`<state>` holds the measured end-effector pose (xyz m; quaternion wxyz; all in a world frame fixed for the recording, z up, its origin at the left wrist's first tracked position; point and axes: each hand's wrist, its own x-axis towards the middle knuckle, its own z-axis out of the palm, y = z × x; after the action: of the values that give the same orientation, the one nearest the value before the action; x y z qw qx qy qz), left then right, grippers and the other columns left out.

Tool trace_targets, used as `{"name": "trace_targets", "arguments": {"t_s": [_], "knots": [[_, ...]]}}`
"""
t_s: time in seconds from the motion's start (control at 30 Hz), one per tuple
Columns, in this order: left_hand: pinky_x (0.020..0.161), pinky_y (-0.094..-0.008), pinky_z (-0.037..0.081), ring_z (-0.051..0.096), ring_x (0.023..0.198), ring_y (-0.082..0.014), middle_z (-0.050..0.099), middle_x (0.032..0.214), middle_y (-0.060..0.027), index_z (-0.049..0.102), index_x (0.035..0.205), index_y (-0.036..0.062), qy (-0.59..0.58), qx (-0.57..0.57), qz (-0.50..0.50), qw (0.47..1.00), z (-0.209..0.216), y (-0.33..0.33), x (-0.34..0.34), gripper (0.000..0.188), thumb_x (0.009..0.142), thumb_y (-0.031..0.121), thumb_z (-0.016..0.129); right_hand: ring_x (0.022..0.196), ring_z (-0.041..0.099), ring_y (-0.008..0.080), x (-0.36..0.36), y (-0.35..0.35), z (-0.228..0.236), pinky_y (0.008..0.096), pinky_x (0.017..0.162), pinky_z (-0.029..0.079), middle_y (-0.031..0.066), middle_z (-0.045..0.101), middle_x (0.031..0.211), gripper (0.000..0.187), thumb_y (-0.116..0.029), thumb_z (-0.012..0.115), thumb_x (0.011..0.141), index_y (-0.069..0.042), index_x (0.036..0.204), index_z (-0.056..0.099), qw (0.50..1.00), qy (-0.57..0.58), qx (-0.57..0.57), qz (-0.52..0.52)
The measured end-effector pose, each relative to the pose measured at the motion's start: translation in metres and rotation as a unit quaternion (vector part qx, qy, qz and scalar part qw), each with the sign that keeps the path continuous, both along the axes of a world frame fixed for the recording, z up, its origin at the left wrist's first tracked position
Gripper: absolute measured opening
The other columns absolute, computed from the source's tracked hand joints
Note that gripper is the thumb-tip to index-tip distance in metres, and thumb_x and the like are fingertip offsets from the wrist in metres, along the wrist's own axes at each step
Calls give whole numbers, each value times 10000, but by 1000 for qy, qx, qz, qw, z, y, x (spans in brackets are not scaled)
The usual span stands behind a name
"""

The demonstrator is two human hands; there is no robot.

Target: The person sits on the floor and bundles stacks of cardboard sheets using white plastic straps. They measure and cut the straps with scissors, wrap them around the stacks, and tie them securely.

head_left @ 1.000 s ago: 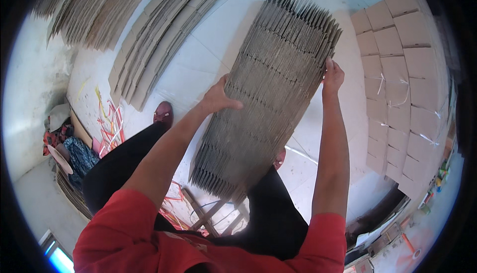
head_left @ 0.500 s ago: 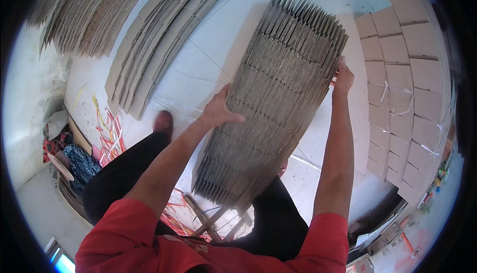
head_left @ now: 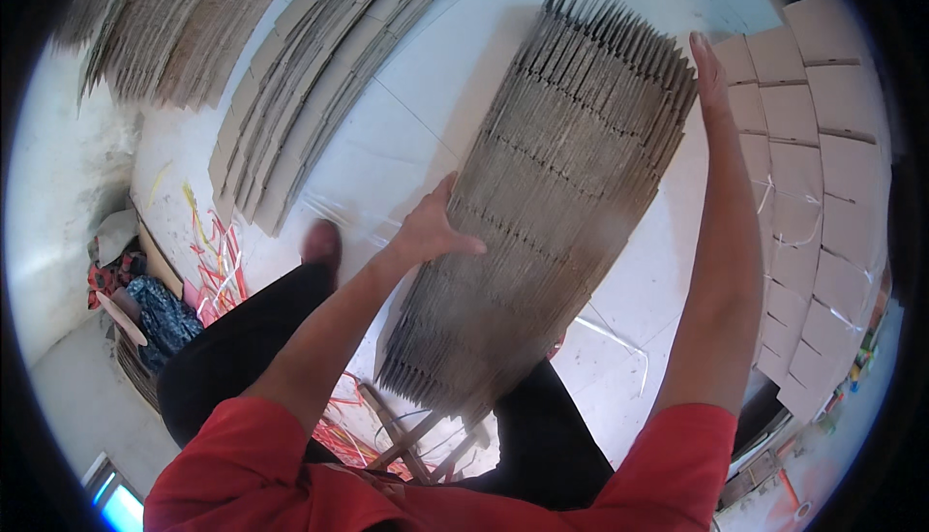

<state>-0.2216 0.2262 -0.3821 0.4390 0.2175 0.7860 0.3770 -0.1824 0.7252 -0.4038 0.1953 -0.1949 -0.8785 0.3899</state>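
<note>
The left hand [head_left: 431,232] is pressing flat against the near long side of a thick bundle of flattened cardboard sheets [head_left: 552,212], thumb lying across the sheet edges and fingers spread along the side; it is bracing the bundle, not clenching around it. The right hand [head_left: 711,82] is pressing open-palmed against the opposite long side, near the bundle's far end, fingers straight and pointing away from the person. Both grips are working as a squeeze from two sides, so the bundle is being clamped between the palms.

The bundle is standing on edge, its corrugated sheet edges facing up at the camera. Its long axis is running from low and close to the person's legs up and away toward the upper right, with the far end pointing away from the body and showing a jagged row of sheet corners. The near end is sitting over a wooden frame [head_left: 406,430] between the person's knees, above the black trousers [head_left: 227,358].

To the left of the bundle, across a strip of pale floor [head_left: 416,77], a fanned row of flattened cardboard sheets [head_left: 310,87] is lying, and beyond it another fanned row [head_left: 179,19]. To the right of the bundle, tied stacks of flat cartons [head_left: 823,174] are standing side by side. Left of the bundle's near end, loose red and yellow strapping scraps [head_left: 218,256] are littering the floor, and a dark shoe [head_left: 322,242] is resting just beside the left hand's wrist.
</note>
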Motion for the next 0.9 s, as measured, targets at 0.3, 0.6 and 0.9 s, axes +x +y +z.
{"name": "trace_targets", "arguments": {"t_s": [0.3,0.6,0.9], "knots": [[1056,-375,274,345,1271,-361,370,1343,-262,190,1380,-72,9,-21,-16,1000,0,-6,-2,1203,483,414,827,1173,471,199,-48,4,9,316,971,342,107,534,1260,615,-524,450,852,-108,1303,485,964,-193,-168,-78],[1061,-392,273,333,1276,-368,336,1379,-234,170,1403,-9,41,10,-4,999,0,-5,2,1169,521,401,819,1073,539,297,-44,19,3,355,924,394,204,595,1106,442,-367,459,899,-46,1186,560,986,-162,41,-1],[1062,-362,275,332,1288,-341,329,1386,-232,164,1399,-29,42,12,-43,998,-3,-6,-6,1167,535,422,807,1166,463,314,123,-79,-13,371,970,360,217,478,1244,466,-276,452,935,14,1297,408,961,-58,82,-258]]}}
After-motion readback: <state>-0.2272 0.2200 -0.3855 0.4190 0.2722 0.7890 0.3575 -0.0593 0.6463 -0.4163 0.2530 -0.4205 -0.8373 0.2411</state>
